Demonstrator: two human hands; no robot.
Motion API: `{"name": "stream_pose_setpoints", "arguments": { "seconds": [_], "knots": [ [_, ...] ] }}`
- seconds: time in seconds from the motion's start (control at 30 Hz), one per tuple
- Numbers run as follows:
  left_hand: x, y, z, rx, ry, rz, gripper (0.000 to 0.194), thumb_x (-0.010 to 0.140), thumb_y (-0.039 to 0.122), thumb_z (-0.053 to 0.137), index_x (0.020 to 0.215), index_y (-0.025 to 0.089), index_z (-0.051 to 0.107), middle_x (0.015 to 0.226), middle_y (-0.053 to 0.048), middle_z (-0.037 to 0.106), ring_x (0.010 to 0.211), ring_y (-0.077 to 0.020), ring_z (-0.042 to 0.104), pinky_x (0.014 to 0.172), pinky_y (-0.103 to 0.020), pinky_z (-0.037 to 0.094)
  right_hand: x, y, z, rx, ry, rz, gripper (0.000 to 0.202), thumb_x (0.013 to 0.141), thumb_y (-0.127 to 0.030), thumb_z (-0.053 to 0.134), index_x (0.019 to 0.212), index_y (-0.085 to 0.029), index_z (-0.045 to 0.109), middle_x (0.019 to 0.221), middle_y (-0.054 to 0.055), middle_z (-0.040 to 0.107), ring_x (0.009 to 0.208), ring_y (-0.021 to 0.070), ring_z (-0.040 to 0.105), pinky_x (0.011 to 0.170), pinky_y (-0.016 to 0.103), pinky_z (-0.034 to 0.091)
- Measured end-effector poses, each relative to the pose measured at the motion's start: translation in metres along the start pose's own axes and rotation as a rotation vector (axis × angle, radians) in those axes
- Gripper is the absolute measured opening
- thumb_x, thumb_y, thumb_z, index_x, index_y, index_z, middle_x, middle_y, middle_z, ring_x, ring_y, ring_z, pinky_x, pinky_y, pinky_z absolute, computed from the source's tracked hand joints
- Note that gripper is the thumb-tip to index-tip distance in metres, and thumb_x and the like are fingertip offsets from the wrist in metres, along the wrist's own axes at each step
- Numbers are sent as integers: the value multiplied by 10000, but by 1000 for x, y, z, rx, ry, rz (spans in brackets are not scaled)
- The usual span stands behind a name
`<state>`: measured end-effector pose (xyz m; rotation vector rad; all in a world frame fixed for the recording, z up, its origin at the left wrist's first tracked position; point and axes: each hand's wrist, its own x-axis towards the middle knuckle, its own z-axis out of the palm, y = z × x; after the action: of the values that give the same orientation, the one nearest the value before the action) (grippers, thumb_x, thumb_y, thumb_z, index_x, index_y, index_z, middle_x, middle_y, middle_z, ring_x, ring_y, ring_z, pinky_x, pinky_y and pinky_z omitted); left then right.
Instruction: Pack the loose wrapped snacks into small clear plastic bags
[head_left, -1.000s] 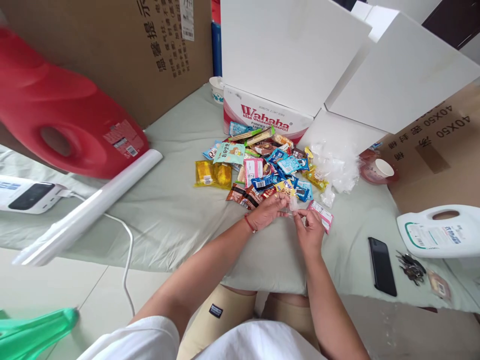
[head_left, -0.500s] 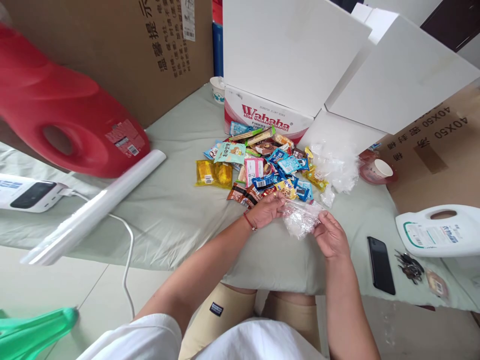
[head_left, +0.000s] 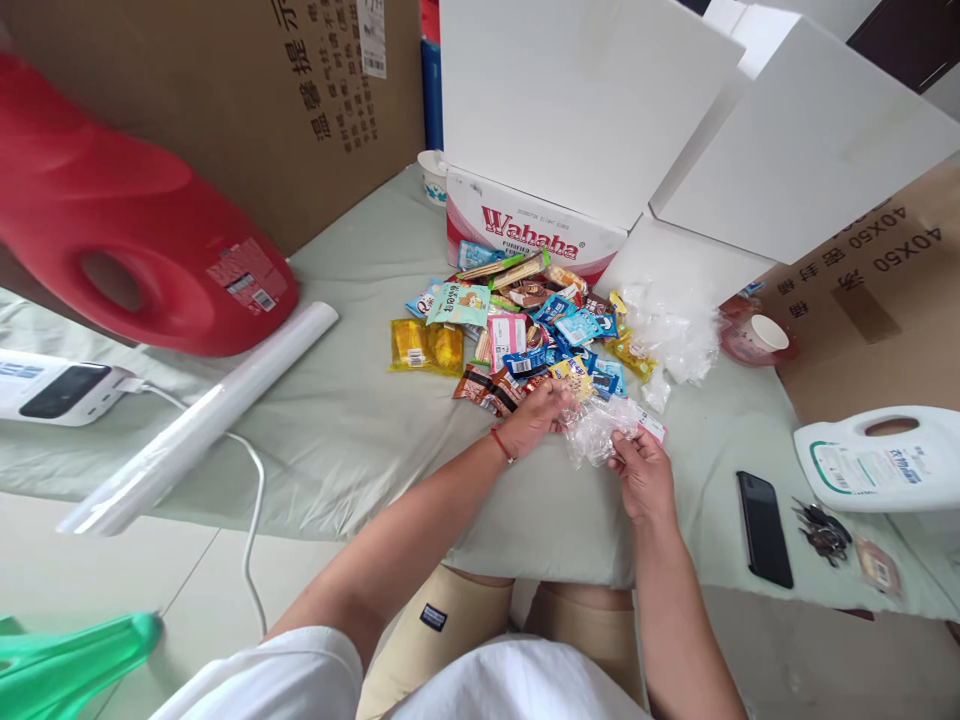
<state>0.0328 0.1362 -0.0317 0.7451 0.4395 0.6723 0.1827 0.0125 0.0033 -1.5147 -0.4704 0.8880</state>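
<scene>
Between my hands is a crumpled clear plastic bag [head_left: 595, 430], just in front of a heap of snack packets [head_left: 525, 325]. My left hand [head_left: 537, 418] pinches the bag's left side, close to a yellow packet [head_left: 571, 378]. On the other side, my right hand [head_left: 642, 474] grips the bag's right part between thumb and fingers. A pink and white packet [head_left: 651, 425] shows just behind the right fingertips; whether it is inside the bag I cannot tell. Several clear bags [head_left: 671, 330] lie piled right of the snacks.
Behind the snacks stand a Wahaha box [head_left: 536, 230] and white boxes [head_left: 585, 110]. A red jug [head_left: 165, 220] and a plastic film roll [head_left: 202, 420] are at left. A phone [head_left: 764, 528], keys [head_left: 823, 530] and a white jug [head_left: 877, 460] lie at right.
My right hand has moved slightly left and closer to my left hand. The bag, stretched between them before, is now more bunched up, and the pink and white packet shows more.
</scene>
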Motion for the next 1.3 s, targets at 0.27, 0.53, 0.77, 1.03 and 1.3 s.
{"name": "stream_pose_setpoints", "arguments": {
  "seconds": [0.27, 0.53, 0.77, 1.03, 1.3],
  "knots": [
    [3, -3, -5, -51, 32, 30, 558, 621, 479, 936, 885, 200, 532, 821, 29, 605, 755, -128, 646, 727, -278, 520, -1, -11, -7, -11, -26, -6, 439, 606, -484, 928, 850, -203, 693, 717, -37, 593, 575, 79, 456, 486, 203, 389],
    [4, -7, 0, 33, 71, 89, 544, 712, 609, 827, 915, 203, 528, 686, 66, 502, 507, -58, 392, 469, -215, 264, -5, -14, -40, -111, -89, 56, 409, 595, -459, 936, 834, -221, 704, 720, -28, 571, 584, 100, 460, 482, 223, 385],
    [4, -8, 1, 92, 88, 114, 593, 715, 704, 786, 852, 219, 473, 611, 76, 450, 497, -73, 349, 478, -231, 249, 16, -6, -27, -434, 123, -271, 490, 753, -568, 787, 1093, -225, 703, 957, 19, 679, 699, 130, 514, 631, 263, 447],
    [6, -7, -1, 100, 84, 141, 595, 739, 732, 749, 847, 226, 457, 590, 77, 450, 496, -80, 342, 472, -234, 247, 49, -2, -4, -728, -33, -463, 306, 809, -517, 701, 802, -212, 725, 821, 34, 678, 703, 170, 554, 740, 319, 464],
    [5, -3, -3, 129, 110, 128, 595, 729, 724, 767, 848, 217, 479, 619, 70, 463, 501, -71, 350, 457, -221, 243, 13, -42, -89, -456, -255, 0, 432, 709, -588, 840, 795, -196, 679, 600, -30, 546, 528, 99, 379, 482, 227, 289]
  ]
}}
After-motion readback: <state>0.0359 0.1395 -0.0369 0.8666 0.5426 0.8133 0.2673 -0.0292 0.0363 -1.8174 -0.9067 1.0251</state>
